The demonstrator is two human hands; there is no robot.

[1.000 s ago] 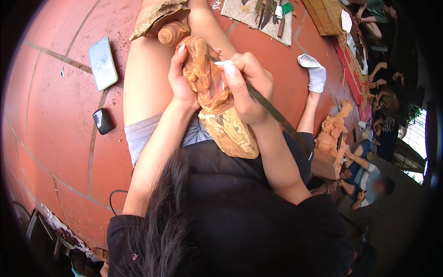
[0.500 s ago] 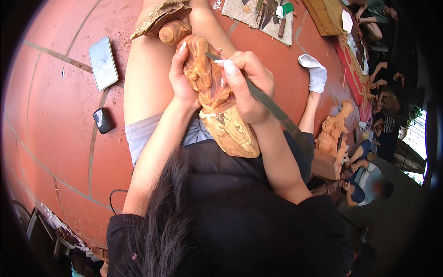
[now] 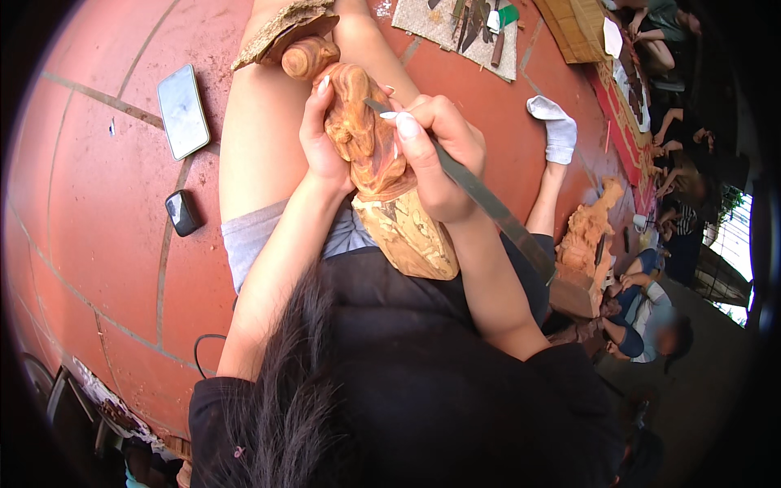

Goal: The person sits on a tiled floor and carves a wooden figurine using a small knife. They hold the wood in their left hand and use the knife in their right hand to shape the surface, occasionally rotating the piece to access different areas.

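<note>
A carved wooden figurine (image 3: 358, 134) lies along my lap, its round head at the far end under a rough bark-edged piece (image 3: 285, 34). Its pale, uncarved base (image 3: 407, 236) rests against my black shirt. My left hand (image 3: 325, 142) is wrapped round the figurine's left side, thumb on top; part of its fingers is hidden behind the wood. In my right hand (image 3: 443, 159) a long, flat metal carving tool (image 3: 488, 199) is pinched between thumb and fingers. The tool's narrow tip touches or nearly touches the figurine's upper body; its wide end reaches back over my right forearm.
On the red tiled floor at left lie a phone (image 3: 183, 111) and a small black case (image 3: 183, 213). A mat with several tools (image 3: 460, 28) lies ahead, beside a cardboard box (image 3: 573, 28). At right stands a larger orange-brown carving (image 3: 587, 232); other people (image 3: 651, 313) sit nearby.
The tool's tip has shifted very slightly to the right and down on the figurine, along with my right hand. My left hand keeps its hold.
</note>
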